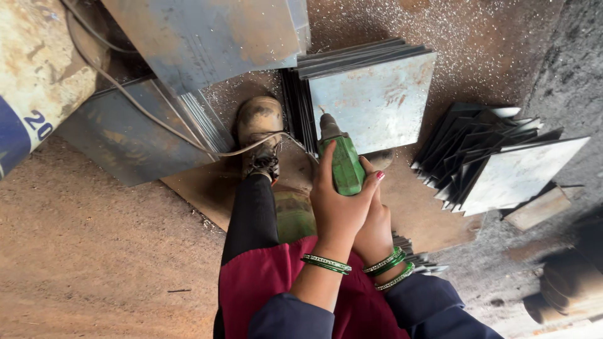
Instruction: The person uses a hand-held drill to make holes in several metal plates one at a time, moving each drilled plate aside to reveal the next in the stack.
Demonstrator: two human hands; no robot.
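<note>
dusty floor (pixel 94 238): stacked metal plates (pixel 377 100), fanned plates (pixel 496 163).

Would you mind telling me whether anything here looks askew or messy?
The plates at the right lie fanned out unevenly, unlike the squared stack under the green drill. Pale metal shavings are strewn over the ground.

A bright green drill (pixel 344 164) stands out against grey steel plates (pixel 375 100) flecked with rust, above a reddish-brown floor (pixel 94 251) dusted with pale shavings, while green bangles (pixel 326 263), a red-painted fingernail (pixel 380 176), a maroon garment (pixel 257 289), black legging (pixel 252 213) and navy sleeves (pixel 295 320) complete the palette.
</note>
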